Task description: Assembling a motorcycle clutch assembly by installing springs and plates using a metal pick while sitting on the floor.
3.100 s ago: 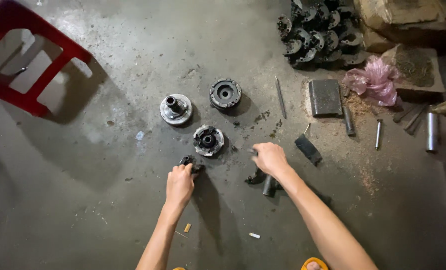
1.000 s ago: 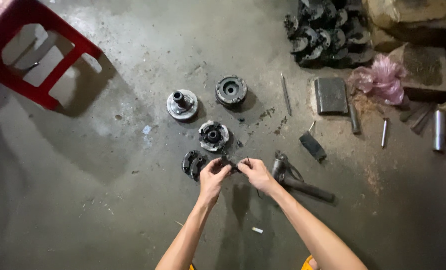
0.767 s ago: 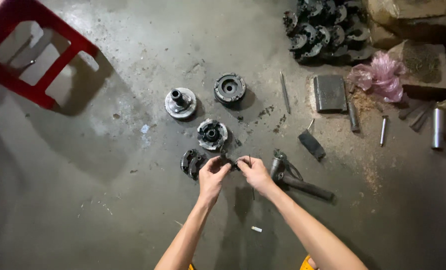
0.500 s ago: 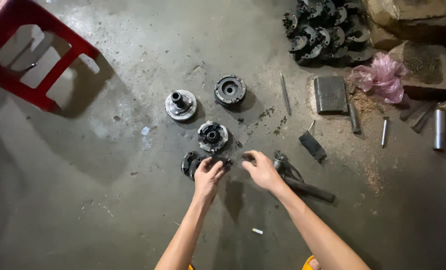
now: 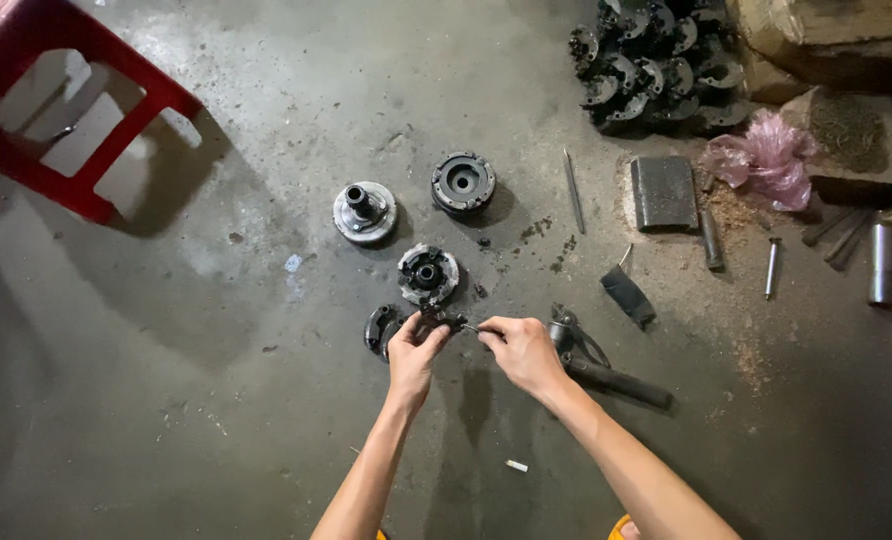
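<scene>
My left hand (image 5: 414, 350) grips a small dark metal part (image 5: 444, 320) just above the concrete floor. My right hand (image 5: 521, 350) pinches a thin pin-like piece (image 5: 472, 328) at the right end of that part. A curved dark shoe (image 5: 379, 328) lies on the floor just left of my left hand. Three round clutch parts lie beyond my hands: a dark toothed one (image 5: 427, 273) nearest, a silver hub (image 5: 365, 211) to its upper left, and a black drum (image 5: 463, 183) farther back.
A dark-handled tool (image 5: 606, 375) lies right of my right hand. A red plastic stool (image 5: 61, 100) stands top left. A pile of dark clutch parts (image 5: 651, 60), a flat metal block (image 5: 664, 192), a pink bag (image 5: 766, 165) and loose rods lie at the right.
Both hands came together from apart; the right hand left the dark-handled tool on the floor. They now work on the small dark part just below the toothed piece.
</scene>
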